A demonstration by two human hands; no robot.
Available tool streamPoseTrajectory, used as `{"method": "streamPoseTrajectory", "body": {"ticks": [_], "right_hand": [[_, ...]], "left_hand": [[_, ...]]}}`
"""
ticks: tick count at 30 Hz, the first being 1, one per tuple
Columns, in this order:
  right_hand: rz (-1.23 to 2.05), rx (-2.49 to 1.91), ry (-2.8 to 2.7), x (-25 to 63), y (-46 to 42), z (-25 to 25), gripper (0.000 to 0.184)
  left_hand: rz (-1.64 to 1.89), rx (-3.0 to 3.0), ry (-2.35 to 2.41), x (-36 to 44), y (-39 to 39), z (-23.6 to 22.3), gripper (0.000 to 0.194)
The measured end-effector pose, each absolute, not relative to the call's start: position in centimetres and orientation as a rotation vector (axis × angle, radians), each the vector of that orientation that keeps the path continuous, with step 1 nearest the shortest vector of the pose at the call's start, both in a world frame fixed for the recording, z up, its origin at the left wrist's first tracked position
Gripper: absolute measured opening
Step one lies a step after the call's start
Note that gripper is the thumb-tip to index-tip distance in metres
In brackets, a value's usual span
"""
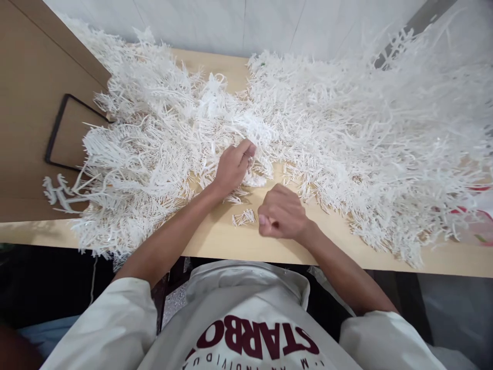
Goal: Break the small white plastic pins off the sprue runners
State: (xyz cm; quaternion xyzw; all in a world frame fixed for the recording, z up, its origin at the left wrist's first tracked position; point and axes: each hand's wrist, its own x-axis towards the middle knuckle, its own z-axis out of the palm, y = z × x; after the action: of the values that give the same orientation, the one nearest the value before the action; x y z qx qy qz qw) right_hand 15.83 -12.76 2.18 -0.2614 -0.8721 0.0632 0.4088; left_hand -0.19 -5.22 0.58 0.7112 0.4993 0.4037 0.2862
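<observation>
1. The left hand point(233, 167) was at the inner edge of the left pile point(154, 128), its fingers curled against white strands; whether its grip was grasping any could not be told.
2. The right hand point(283, 213) was clenched into a loose fist above the table point(215, 239), near its front edge; no piece showed in that grip, though the folded fingers could have hidden some.
3. The thin white pieces lay in 2 heaps, the left pile and the right pile point(365, 128), with a small cluster point(244, 218) between the 2 hands.
4. Spilling looked the likeliest trouble: the left pile overhung the table's front edge, so a brush from the left forearm could have sent strands to the floor.
5. Tangling was another risk, since the strands were interlaced; a pull on 1 could have dragged out a clump.
6. The small cluster lay just beside the right hand, so a sideways sweep might have scattered it.
7. As for containers, only a translucent, red-marked item point(477, 221) at the right edge suggested a bag; its contents could not be made out. The heaps lay loose, and the brown panel point(34, 128) at left might have been a box side, its inside hidden.
</observation>
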Motion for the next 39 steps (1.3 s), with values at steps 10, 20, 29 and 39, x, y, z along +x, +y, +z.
{"method": "streamPoseTrajectory", "body": {"ticks": [10,20,29,39], "right_hand": [[0.193,-1.483,-1.921,17.4,-9.6,1.9,0.026],[0.287,-1.185,-2.280,17.4,-9.6,1.9,0.032],[0.199,-0.676,-2.359,17.3,-11.8,2.1,0.026],[0.209,-1.421,-1.948,18.3,-9.5,2.3,0.025]], "left_hand": [[0.878,2.224,1.095,0.2,-6.1,0.7,0.037],[0.847,2.285,1.100,0.1,-6.0,0.5,0.023],[1.268,1.706,1.326,-1.0,-3.8,-0.1,0.034],[1.141,1.795,1.105,-0.2,-5.8,2.5,0.039]]}}
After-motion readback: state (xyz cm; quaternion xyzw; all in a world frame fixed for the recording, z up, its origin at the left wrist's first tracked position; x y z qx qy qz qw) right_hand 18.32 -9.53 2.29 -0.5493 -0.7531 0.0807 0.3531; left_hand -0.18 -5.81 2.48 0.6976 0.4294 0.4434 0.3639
